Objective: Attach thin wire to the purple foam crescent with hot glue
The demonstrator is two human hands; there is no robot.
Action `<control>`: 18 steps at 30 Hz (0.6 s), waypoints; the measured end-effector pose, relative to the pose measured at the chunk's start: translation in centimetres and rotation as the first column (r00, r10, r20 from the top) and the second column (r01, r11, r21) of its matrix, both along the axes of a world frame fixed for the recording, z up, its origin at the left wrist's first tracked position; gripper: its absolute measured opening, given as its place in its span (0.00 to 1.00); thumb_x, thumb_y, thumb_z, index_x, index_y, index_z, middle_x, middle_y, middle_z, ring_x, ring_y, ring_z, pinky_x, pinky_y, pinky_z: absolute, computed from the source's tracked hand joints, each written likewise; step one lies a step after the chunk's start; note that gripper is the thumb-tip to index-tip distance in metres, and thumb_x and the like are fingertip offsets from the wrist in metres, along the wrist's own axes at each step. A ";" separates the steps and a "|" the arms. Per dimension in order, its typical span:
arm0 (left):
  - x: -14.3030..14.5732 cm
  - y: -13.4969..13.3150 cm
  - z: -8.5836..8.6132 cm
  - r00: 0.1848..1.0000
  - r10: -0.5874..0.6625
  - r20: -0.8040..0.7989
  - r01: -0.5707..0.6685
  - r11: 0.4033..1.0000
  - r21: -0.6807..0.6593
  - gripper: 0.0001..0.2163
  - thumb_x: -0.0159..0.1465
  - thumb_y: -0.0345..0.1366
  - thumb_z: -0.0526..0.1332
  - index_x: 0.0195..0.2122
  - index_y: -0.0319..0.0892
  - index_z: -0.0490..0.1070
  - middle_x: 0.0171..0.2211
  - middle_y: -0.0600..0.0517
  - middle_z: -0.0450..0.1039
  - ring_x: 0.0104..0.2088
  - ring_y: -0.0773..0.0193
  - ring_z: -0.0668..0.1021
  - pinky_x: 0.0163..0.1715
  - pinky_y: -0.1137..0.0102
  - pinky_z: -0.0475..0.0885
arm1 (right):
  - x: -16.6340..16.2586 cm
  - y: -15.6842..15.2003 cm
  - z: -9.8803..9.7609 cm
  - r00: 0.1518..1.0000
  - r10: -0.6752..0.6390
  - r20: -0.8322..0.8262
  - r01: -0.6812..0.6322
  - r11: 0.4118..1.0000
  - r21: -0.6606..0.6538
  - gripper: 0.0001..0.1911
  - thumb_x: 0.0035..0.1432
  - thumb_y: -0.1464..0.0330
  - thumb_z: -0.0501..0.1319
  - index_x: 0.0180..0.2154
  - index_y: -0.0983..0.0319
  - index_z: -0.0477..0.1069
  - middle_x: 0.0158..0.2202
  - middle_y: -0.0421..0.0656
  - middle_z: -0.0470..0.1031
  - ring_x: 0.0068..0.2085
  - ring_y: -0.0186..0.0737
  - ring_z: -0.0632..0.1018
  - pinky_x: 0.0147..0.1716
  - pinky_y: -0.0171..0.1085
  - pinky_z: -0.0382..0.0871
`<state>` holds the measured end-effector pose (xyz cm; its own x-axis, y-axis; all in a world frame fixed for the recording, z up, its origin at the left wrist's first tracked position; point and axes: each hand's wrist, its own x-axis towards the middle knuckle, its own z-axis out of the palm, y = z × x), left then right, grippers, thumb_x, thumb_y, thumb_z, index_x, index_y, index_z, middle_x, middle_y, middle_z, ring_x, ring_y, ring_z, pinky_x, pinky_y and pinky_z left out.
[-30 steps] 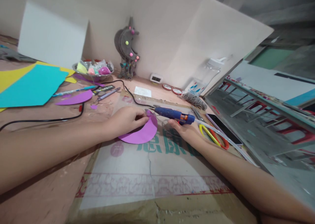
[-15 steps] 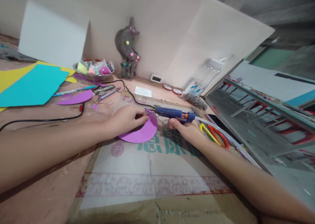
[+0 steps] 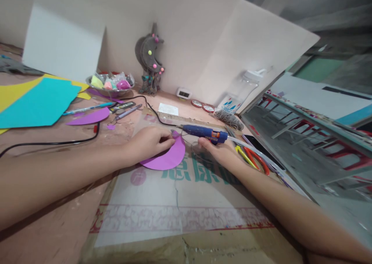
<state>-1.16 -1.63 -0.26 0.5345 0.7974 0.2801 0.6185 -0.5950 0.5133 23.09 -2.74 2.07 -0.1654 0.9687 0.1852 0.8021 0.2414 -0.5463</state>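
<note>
In my right hand (image 3: 216, 150) is a blue hot glue gun (image 3: 203, 132), its nozzle pointing left and a long pale glue stick (image 3: 247, 144) trailing from its back end. My left hand (image 3: 152, 143) pinches the upper edge of a curved purple sheet piece (image 3: 167, 159), which lies on the printed cardboard (image 3: 151, 221). The nozzle tip is close to the top of the purple piece, near my left fingertips; whether it touches cannot be made out. A thin strand or wire (image 3: 193, 147) loops beneath the glue gun.
Yellow-and-red-handled pliers (image 3: 254, 160) and a dark phone (image 3: 263, 151) lie right of my right hand. Twine (image 3: 229, 119) and a clear bottle (image 3: 242, 91) stand behind. Turquoise sheet (image 3: 37, 103), pens and a bowl of clay packets (image 3: 110, 85) sit left. A black cord (image 3: 58, 143) crosses the table.
The glue gun has shifted very slightly left, and its nozzle has drawn a little up from the purple piece. Both hands keep their holds.
</note>
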 end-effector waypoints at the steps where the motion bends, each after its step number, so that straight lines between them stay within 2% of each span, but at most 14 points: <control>1: 0.0 0.0 0.0 1.000 0.005 0.006 -0.005 1.000 -0.017 0.15 0.65 0.41 0.51 0.27 0.40 0.70 0.25 0.52 0.72 0.26 0.65 0.70 0.26 0.71 0.58 | 0.2 0.1 0.2 1.000 0.008 -0.009 -0.008 1.000 0.015 0.22 0.55 0.51 0.54 0.22 0.60 0.71 0.25 0.42 0.74 0.30 0.40 0.74 0.34 0.38 0.68; 6: 0.0 0.2 0.1 0.998 0.013 0.056 -0.006 0.994 -0.112 0.14 0.64 0.42 0.52 0.27 0.40 0.70 0.25 0.53 0.72 0.27 0.65 0.71 0.26 0.71 0.58 | 0.8 0.3 2.1 0.970 0.144 -0.195 -0.123 0.986 0.114 0.22 0.61 0.54 0.52 0.29 0.62 0.73 0.29 0.43 0.76 0.30 0.35 0.74 0.30 0.34 0.68; 10: 0.0 0.1 0.1 0.997 -0.005 0.078 0.016 0.989 -0.146 0.15 0.63 0.43 0.52 0.26 0.40 0.68 0.24 0.54 0.71 0.26 0.65 0.71 0.26 0.71 0.59 | 0.6 1.2 4.1 0.960 0.100 -0.261 -0.070 0.990 0.120 0.20 0.59 0.54 0.55 0.35 0.63 0.75 0.33 0.45 0.78 0.33 0.36 0.76 0.25 0.31 0.66; 14: 0.1 0.2 0.1 0.997 -0.022 0.079 0.030 0.994 -0.107 0.14 0.63 0.42 0.52 0.26 0.40 0.68 0.25 0.53 0.71 0.28 0.65 0.71 0.27 0.71 0.59 | 0.0 5.4 5.4 0.969 0.124 -0.216 -0.115 0.992 0.052 0.22 0.52 0.54 0.62 0.40 0.64 0.76 0.38 0.47 0.78 0.35 0.38 0.76 0.24 0.31 0.67; 18: 0.1 0.2 0.1 0.998 -0.017 0.057 0.023 0.994 -0.102 0.15 0.64 0.42 0.51 0.25 0.40 0.68 0.24 0.53 0.71 0.28 0.64 0.71 0.27 0.71 0.59 | -0.7 11.3 4.6 0.977 0.131 -0.166 -0.123 0.991 0.060 0.22 0.51 0.57 0.63 0.41 0.67 0.76 0.36 0.48 0.78 0.29 0.35 0.73 0.22 0.31 0.65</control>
